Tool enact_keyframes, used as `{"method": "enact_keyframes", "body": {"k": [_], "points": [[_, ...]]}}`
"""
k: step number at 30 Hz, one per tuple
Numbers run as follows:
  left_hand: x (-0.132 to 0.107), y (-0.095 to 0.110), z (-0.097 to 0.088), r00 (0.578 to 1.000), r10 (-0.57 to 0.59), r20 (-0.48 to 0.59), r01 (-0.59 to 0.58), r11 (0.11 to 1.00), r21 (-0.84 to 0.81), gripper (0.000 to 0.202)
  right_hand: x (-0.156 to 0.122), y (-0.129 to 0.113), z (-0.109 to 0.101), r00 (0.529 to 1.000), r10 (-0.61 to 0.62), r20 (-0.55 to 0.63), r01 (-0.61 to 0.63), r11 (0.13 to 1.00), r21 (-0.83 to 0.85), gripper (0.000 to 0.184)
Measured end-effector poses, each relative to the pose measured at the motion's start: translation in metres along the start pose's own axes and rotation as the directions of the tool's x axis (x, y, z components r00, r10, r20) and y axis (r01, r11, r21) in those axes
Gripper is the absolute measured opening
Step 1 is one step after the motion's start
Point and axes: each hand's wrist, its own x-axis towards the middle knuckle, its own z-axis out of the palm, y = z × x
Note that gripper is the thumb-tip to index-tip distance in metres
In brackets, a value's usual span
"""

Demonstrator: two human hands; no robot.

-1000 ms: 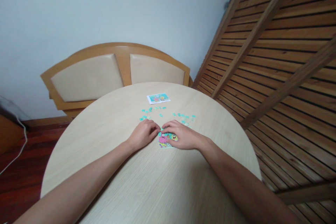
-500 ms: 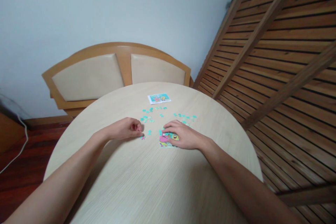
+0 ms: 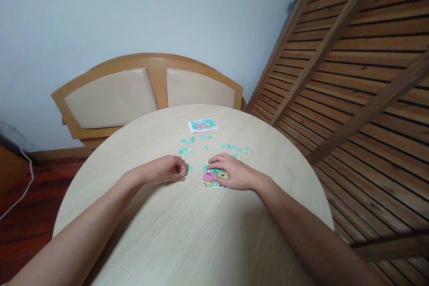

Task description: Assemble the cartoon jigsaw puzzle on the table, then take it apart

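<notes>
- One white cord (image 3: pixel 32 170) runs down the far left, over a dark red floor (image 3: pixel 43 187).
- One wooden backboard (image 3: pixel 157 82) with two pale padded panels stands behind one round table (image 3: pixel 201 237).
- One left hand (image 3: pixel 168 168), fingers curled in; a small pink-and-teal piece (image 3: pixel 182 174) shows at its fingertips, mostly hidden, and I cannot tell if it is pinched or only touched.
- One teal piece (image 3: pixel 190 168) lies just beside those fingertips.
- Beyond it, a left group of loose pieces (image 3: pixel 186 151), too small to count surely.
- One picture card (image 3: pixel 203 125) near the table's far edge; one lone piece (image 3: pixel 205 147) nearer.
- One joined puzzle section (image 3: pixel 208 178) at mid-table, its right part covered.
- One right hand (image 3: pixel 236 173) lies over it, fingers spread, not clenched.
- Past that hand, a right group of pieces (image 3: pixel 233 148), some partly blocked by it.
- One slatted wooden panel (image 3: pixel 335 76) leans at far right.
</notes>
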Motion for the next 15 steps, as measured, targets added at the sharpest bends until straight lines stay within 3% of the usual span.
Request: {"method": "enact_keyframes", "body": {"k": [5, 15], "points": [[-0.0002, -0.0001, -0.0002, 0.999, -0.038, -0.038, 0.04, 0.999, 0.037, 0.028, -0.0001, 0.0013, 0.0009, 1.0, 0.003, 0.004, -0.003, 1.0, -0.004, 0.034], [-0.0019, -0.0025, -0.0024, 0.999, -0.053, -0.002, 0.053, 0.998, 0.028, 0.024, -0.0005, 0.0015, 0.0007, 1.0, 0.018, 0.009, -0.019, 1.0, 0.01, 0.034]]}}
